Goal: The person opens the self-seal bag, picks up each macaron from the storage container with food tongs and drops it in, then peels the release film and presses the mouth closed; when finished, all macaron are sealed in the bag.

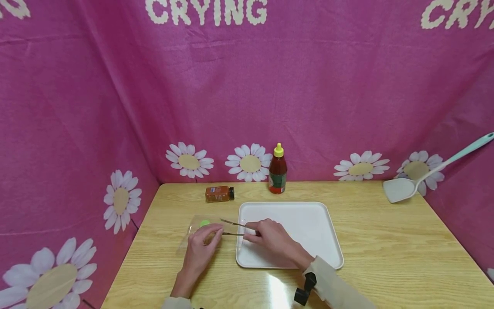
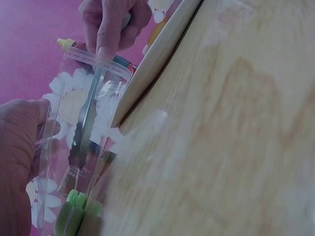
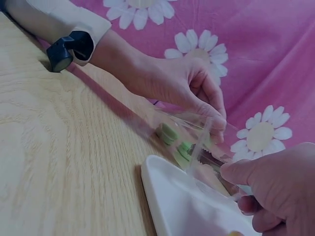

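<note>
A clear plastic bag (image 1: 197,219) lies at the left of the table, its edge pinched between the thumb and fingers of my left hand (image 1: 198,249) (image 2: 15,152). My right hand (image 1: 275,238) (image 3: 280,189), above the tray's left side, grips a metal utensil (image 1: 231,234); two thin metal lengths reach leftward from it toward the bag. In the left wrist view a serrated metal part (image 2: 83,132) shows within or behind the clear plastic; which one, I cannot tell. Green pieces (image 2: 70,216) (image 3: 169,133) show through the bag's far end. The utensil's handle is mostly hidden in my right hand.
The white tray (image 1: 310,234) sits right of the bag. Behind stand a red sauce bottle with yellow cap (image 1: 278,171) and, lying on its side, a spice jar (image 1: 219,194). A white spatula (image 1: 399,189) with a pale green handle is at the back right corner.
</note>
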The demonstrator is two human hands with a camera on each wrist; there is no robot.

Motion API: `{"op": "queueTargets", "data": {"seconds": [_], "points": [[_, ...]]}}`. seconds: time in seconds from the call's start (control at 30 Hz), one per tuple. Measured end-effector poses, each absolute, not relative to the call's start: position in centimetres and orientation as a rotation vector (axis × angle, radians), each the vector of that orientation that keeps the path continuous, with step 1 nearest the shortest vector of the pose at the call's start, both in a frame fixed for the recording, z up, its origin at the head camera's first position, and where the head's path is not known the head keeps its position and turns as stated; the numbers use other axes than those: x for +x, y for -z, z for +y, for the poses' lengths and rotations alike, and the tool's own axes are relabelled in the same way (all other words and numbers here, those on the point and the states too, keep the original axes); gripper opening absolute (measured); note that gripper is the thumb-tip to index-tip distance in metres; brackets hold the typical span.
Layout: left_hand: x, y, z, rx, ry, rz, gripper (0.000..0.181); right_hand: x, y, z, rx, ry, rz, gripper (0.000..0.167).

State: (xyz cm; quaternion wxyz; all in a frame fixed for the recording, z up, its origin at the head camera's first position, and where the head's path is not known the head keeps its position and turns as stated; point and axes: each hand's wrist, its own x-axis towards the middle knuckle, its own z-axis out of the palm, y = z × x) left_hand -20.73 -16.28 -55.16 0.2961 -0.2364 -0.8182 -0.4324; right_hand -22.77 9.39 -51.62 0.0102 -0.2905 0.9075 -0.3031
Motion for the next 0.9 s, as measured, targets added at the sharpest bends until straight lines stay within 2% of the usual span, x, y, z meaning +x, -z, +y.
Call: {"op": "queueTargets", "data": {"seconds": [0.4,0.7,0.9], "points": [[-20.8,55.2,-16.2,-0.628,1.133,-2.158,0.013,-20.5,51.7,13.7,-0.837,0.923,2.875,0.012],[-20.7,55.3,-16.1,-0.61,1.128,-2.165,0.015,-18.0,50.8,17.4,-0.736,0.997,2.891,0.037],[-20.7,55.3,-16.1,-0.616,1.119,-2.154,0.015,-16.0,50.8,20.4,-0.713,0.98,2.956,0.033]]}}
